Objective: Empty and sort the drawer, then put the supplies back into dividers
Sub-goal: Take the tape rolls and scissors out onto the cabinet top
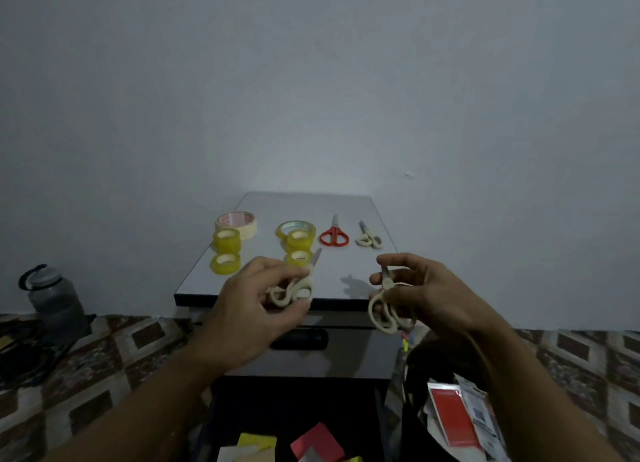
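Head view: I have one pair of scissors per grip, above the worktop [346,265] near edge.
Left grip [254,304]: curled round the left cream scissors [289,293] at the handles.
Right grip [429,291]: pinching the right cream scissors [382,314] near the pivot.
Next: I'd lay both beyond my grips, beside the red scissors [333,237], blades parallel.

On the cabinet top [346,265] tape rolls [227,239] crowd the left half, far to near; red scissors [333,236] and small cream scissors [370,239] lie apart on the far right. Bare surface remains near right and along the far edge. The left hand [256,309] gripping one beige pair [291,293] and the right hand [426,295] gripping another beige pair [382,312] block the near edge, a gap between them
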Motion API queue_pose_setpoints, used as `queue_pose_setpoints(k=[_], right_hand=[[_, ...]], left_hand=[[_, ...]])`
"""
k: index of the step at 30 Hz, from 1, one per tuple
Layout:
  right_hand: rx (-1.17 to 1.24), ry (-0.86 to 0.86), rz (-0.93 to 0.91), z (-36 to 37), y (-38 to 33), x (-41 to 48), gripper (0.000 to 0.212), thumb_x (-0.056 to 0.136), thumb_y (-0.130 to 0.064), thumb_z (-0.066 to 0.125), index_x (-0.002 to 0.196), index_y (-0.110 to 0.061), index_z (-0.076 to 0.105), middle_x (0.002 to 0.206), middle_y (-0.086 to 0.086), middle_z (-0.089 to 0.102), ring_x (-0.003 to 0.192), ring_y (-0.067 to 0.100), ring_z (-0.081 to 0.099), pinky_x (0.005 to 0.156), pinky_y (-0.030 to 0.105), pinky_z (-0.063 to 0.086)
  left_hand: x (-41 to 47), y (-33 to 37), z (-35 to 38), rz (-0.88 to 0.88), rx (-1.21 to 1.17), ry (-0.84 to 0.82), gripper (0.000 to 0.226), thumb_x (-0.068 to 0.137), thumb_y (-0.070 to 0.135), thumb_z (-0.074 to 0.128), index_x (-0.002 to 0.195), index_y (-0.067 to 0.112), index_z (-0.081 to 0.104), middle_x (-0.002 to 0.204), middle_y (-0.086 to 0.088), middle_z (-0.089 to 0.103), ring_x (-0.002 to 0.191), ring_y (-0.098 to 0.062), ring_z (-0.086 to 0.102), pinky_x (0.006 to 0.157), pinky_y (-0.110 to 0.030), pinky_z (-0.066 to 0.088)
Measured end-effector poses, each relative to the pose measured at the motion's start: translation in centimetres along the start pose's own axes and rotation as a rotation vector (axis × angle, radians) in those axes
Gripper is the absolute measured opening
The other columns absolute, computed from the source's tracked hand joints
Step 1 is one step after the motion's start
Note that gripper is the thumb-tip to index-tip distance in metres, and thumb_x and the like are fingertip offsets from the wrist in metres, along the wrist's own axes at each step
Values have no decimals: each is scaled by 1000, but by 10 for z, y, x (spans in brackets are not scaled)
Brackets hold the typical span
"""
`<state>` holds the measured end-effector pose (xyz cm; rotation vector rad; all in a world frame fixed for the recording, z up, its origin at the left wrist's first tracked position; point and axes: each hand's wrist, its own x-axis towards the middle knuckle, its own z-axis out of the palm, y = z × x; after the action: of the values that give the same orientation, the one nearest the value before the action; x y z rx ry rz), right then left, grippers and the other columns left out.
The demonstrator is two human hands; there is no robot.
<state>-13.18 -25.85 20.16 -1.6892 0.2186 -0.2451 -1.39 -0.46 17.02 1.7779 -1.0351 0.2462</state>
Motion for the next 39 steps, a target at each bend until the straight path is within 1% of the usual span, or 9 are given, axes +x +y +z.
queue_pose_setpoints(k=[5,10,13,16,20,26,29,33,39], right_hand=[[-5,70,-11,-32,-15,56,42,86,15,60,122,-8,58,109,16,71,94,35,72,72,37,58],[-48,129,-17,-57,-9,127,45,85,15,61,127,-2,55,114,20,66,90,33,69,86,50,55],[-86,149,-7,-67,-1,171,51,84,15,62,131,1,53,114,20,65,92,31,67,87,50,54],[-149,150,-5,-72,8,209,51,85,13,60,134,2,51,115,18,65,93,29,67,82,43,56],[-217,107,18,-74,16,241,49,87,8,59,133,-3,52,118,13,66,95,23,67,69,29,56],[-316,41,79,-78,32,259,49,84,8,61,131,-7,56,113,11,69,97,24,66,72,27,52],[-360,37,58,-78,35,263,50,86,6,60,134,-8,55,123,13,64,106,26,65,82,31,55],[-473,55,19,-77,36,262,46,91,-1,57,136,-8,57,131,14,59,105,22,62,79,26,51],[-508,56,-7,-76,39,259,38,95,-7,58,133,-9,57,132,11,60,115,22,61,100,38,52]], left_hand=[[79,-13,13,7,96,-1,29,77,37,79,104,43,72,105,14,61,97,-1,62,84,-17,51],[160,-38,40,-4,256,-62,30,81,38,76,110,36,74,107,12,61,97,-2,59,86,-20,47],[199,-56,58,-17,324,-105,25,81,38,73,105,34,75,105,12,61,96,-1,58,79,-11,41],[225,-76,75,-36,375,-168,26,80,40,72,105,32,75,103,9,60,96,-7,59,76,-14,42],[239,-95,92,-60,466,-269,27,83,41,69,106,30,74,106,3,58,98,-13,56,84,-28,49],[238,-111,100,-66,575,-402,30,84,43,68,112,33,70,107,3,54,98,-15,55,85,-29,48],[237,-113,100,-71,627,-443,35,85,48,66,116,33,68,108,3,54,100,-16,54,87,-30,48],[238,-111,99,-91,652,-474,37,85,53,66,117,34,67,108,2,53,98,-16,53,84,-30,47],[237,-106,95,-98,607,-513,48,75,59,74,116,34,67,105,8,56,94,-11,55,79,-28,49]])
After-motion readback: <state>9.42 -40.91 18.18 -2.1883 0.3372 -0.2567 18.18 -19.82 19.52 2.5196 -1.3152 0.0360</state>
